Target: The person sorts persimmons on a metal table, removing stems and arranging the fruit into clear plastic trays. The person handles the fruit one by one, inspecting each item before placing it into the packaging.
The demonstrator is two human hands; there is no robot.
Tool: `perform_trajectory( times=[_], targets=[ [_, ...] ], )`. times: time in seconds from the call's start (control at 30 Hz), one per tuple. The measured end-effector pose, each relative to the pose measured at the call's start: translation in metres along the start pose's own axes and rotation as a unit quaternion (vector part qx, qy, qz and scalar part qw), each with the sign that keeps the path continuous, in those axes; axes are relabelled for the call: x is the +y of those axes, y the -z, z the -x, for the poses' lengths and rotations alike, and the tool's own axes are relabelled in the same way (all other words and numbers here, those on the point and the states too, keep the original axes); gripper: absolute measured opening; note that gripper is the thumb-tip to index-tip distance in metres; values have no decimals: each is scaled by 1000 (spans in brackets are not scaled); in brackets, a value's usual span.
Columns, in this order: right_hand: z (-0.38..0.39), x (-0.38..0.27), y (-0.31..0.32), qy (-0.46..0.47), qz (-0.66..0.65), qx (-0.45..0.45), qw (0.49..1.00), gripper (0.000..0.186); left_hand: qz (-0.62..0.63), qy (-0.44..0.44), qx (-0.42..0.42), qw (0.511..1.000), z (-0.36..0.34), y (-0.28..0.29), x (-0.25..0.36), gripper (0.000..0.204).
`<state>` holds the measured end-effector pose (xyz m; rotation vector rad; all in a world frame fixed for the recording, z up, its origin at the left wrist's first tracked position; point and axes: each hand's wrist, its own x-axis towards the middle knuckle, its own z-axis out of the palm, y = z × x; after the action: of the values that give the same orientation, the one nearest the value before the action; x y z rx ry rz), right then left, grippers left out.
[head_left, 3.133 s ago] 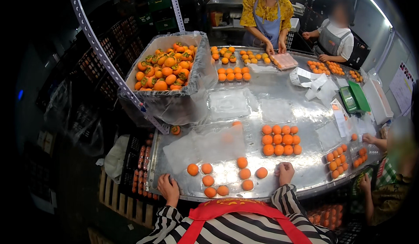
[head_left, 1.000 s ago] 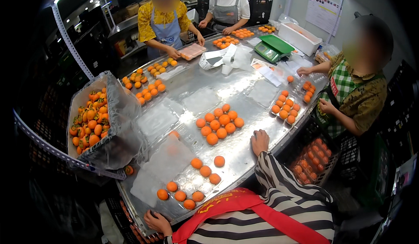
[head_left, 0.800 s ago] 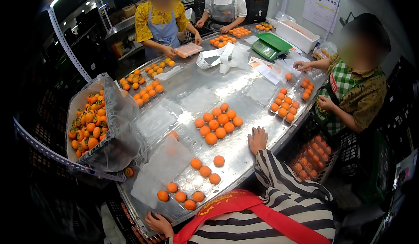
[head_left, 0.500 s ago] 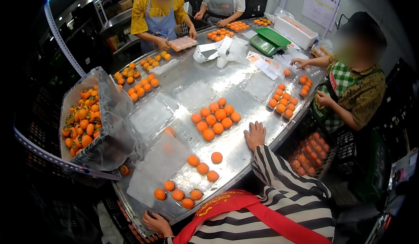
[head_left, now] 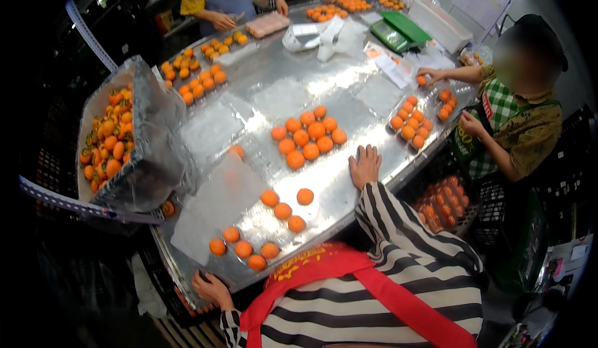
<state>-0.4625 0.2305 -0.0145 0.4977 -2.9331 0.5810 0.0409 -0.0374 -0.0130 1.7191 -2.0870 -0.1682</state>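
My right hand [head_left: 365,167] rests palm down on the metal table, fingers spread and holding nothing. Beside it, to the left, a block of several orange persimmons [head_left: 309,137] sits in a clear plastic tray. At the near left corner my left hand [head_left: 212,289] lies against the table's edge, its fingers apart. Closer to me, a partly filled clear tray holds several persimmons [head_left: 243,249], and a single persimmon [head_left: 304,196] lies right of it. A whitish translucent sheet [head_left: 202,214] spreads along that tray's far left side.
A plastic-lined crate [head_left: 149,142] full of persimmons stands on the left. Co-workers handle trays across the table and at right, one with a hand [head_left: 430,76] at a persimmon. A green scale [head_left: 402,31] and white foam box [head_left: 441,25] stand at the back right.
The view has tilted down, so the table appears higher. Both my hands stay in place. Across the table, a co-worker has let go of the wrapped tray; the right-hand one's hand has reached a persimmon.
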Motion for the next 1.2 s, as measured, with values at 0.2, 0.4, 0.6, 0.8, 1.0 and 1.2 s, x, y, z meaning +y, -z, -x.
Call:
perform_trajectory(
  times=[0.2, 0.4, 0.6, 0.8, 1.0, 1.2],
  targets=[
    [-3, 7, -6, 9, -31, 7, 999, 49, 3, -11, 1, 1000, -2, -2, -2, 34],
    [-14, 18, -19, 30, -95, 46, 994, 42, 5, -16, -2, 1000, -1, -1, -2, 34],
    [-6, -15, -10, -159, -500, -3, 851, 32, 24, -9, -6, 1000, -3, 0, -3, 34],
    [-1, -71, 5, -303, -671, -301, 606, 33, 21, -30, -8, 999, -2, 2, 2, 34],
    [-6, -87, -21, -324, -713, -226, 579, 22, 16, -19, -12, 1000, -2, 1, -3, 33],
    [-13, -92, -18, -330, -704, -213, 592, 21, 27, -16, -6, 999, -2, -1, -3, 34]
  ],
)
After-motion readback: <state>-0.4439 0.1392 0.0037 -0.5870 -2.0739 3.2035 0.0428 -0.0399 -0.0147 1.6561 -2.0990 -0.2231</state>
